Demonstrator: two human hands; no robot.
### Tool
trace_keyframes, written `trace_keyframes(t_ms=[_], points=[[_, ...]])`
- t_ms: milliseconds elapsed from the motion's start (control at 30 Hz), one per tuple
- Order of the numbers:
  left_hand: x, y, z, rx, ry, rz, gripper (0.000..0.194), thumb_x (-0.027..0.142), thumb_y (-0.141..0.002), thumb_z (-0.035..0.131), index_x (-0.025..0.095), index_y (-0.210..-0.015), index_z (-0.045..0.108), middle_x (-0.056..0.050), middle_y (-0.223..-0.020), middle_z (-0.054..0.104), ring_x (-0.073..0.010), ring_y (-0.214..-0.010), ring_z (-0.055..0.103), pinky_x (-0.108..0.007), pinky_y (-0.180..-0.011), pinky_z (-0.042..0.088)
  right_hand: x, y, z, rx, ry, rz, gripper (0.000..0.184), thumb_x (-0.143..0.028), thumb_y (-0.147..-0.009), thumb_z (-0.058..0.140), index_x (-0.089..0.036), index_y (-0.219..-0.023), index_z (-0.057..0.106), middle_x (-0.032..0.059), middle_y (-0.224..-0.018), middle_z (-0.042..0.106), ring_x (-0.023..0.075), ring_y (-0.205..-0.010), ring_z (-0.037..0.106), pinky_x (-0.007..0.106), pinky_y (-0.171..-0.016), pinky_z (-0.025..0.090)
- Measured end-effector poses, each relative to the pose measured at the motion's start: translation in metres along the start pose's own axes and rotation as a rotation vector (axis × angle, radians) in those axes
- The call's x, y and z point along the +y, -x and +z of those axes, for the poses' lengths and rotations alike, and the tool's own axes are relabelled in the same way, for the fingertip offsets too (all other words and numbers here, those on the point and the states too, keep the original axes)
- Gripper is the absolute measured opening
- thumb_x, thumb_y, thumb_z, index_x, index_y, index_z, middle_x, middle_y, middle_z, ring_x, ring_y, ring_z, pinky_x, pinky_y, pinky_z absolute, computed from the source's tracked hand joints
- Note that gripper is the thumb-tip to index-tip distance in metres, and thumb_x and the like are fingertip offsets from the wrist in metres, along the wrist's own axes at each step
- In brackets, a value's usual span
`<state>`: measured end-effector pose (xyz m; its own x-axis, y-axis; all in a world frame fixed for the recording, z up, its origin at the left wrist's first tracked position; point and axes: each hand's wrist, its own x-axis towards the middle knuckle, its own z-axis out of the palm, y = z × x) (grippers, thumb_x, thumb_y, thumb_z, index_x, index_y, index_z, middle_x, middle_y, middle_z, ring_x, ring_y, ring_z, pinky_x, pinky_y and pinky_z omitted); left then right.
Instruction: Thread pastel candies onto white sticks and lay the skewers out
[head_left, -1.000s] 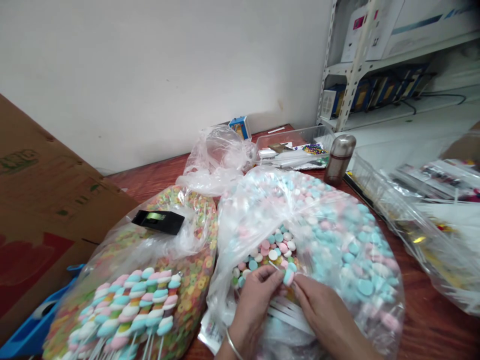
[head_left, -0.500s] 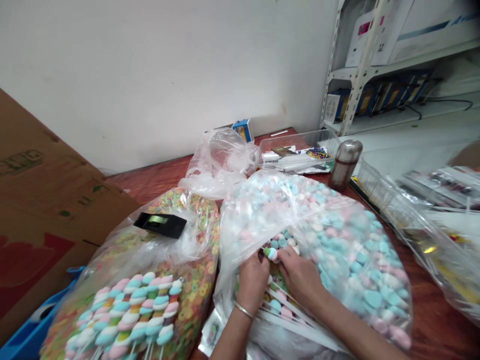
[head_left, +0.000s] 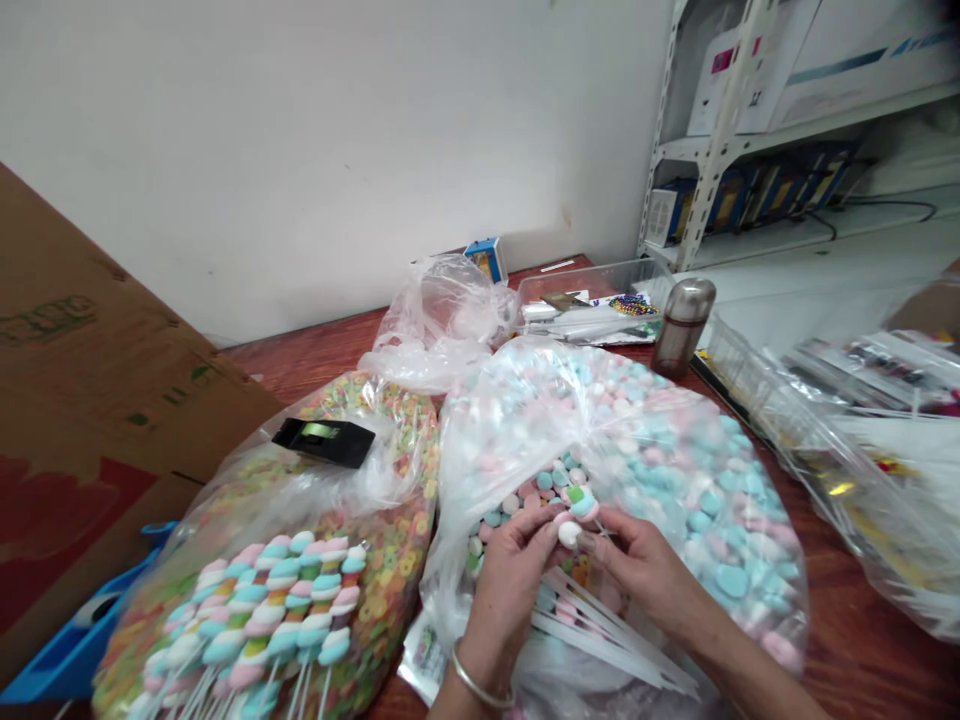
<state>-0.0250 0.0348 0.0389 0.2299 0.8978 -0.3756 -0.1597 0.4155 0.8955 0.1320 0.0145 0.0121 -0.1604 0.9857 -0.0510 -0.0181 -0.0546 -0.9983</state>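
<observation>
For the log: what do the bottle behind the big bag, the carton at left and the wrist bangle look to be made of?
Bottle: translucent, smoky plastic or perhaps glass; light passes through.
Carton: matt brown corrugated cardboard, judging by its printed, stiff panel.
Bangle: probably polished metal, given its silvery shine.

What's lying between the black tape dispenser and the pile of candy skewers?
Crumpled clear plastic over ring candies separates the dispenser from the candy skewers, seen in the head view.

Two large candy bags [head_left: 675,450], two clear trays [head_left: 780,430], one bottle [head_left: 682,330], one black tape dispenser [head_left: 337,443], one crumpled clear bag [head_left: 442,320], one bracelet [head_left: 474,685], one cardboard box [head_left: 142,340] at left.
</observation>
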Motion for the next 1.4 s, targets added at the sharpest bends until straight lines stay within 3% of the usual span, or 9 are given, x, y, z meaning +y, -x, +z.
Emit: trace_keyframes(t_ms=[233,367,467,600,1067,1400], points=[[-0.008,0.004,0.002,0.02,-0.018,0.068,0.037,0.028,-0.064,0.083,0.017,-0.098,0.074,-0.009,-0.1,0.075,-0.0245,-0.095,0.068,-0.032,-0.087,0.051,0.006,-0.001,0.005,0.092,0.074,0.04,0.03,-0.041,-0.088,0.056,-0.017,-0.102,0.066,0.0045,-0.093,0.072,0.0225,-0.089,0.065,0.033,-0.08,0.05],[-0.016,-0.003,-0.001,0.12,-0.045,0.097,0.033,0.024,-0.064,0.082,0.016,-0.094,0.071,-0.009,-0.097,0.075,-0.0227,-0.088,0.07,-0.031,-0.082,0.053,0.0,0.011,0.005,0.14,0.355,0.022,0.025,-0.039,-0.093,0.043,-0.022,-0.096,0.061,0.0023,-0.086,0.07,0.0196,-0.079,0.064,0.029,-0.071,0.048],[-0.016,-0.008,-0.003,0.204,-0.052,0.118,0.032,0.022,-0.066,0.079,0.015,-0.096,0.069,-0.009,-0.097,0.075,-0.0219,-0.088,0.07,-0.03,-0.081,0.053,0.0,0.03,0.002,0.076,0.586,0.001,0.029,-0.037,-0.097,0.033,-0.025,-0.092,0.059,0.0009,-0.075,0.068,0.018,-0.068,0.064,0.025,-0.061,0.044],[-0.014,-0.012,-0.003,0.234,-0.088,0.179,0.028,0.015,-0.067,0.074,0.016,-0.094,0.068,-0.009,-0.1,0.074,-0.021,-0.091,0.07,-0.029,-0.081,0.053,0.005,0.048,0.001,-0.001,0.772,-0.007,0.025,-0.034,-0.094,0.037,-0.029,-0.091,0.062,-0.0001,-0.066,0.069,0.0193,-0.059,0.065,0.024,-0.051,0.039],[-0.02,-0.011,-0.004,0.224,-0.089,0.196,0.029,0.01,-0.069,0.068,0.017,-0.097,0.068,-0.009,-0.104,0.074,-0.0197,-0.091,0.07,-0.029,-0.083,0.054,-0.009,0.046,0.007,-0.139,0.516,0.112,0.033,-0.034,-0.096,0.029,-0.025,-0.08,0.055,-0.0001,-0.076,0.066,0.0167,-0.07,0.061,0.025,-0.064,0.042],[-0.024,-0.009,0.001,0.216,-0.151,0.232,0.026,0.013,-0.072,0.069,0.016,-0.097,0.071,-0.009,-0.103,0.074,-0.0222,-0.096,0.069,-0.032,-0.089,0.053,-0.013,0.04,0.016,-0.076,0.367,0.144,0.031,-0.037,-0.093,0.028,-0.023,-0.076,0.048,0.002,-0.079,0.06,0.0184,-0.077,0.059,0.028,-0.071,0.043]])
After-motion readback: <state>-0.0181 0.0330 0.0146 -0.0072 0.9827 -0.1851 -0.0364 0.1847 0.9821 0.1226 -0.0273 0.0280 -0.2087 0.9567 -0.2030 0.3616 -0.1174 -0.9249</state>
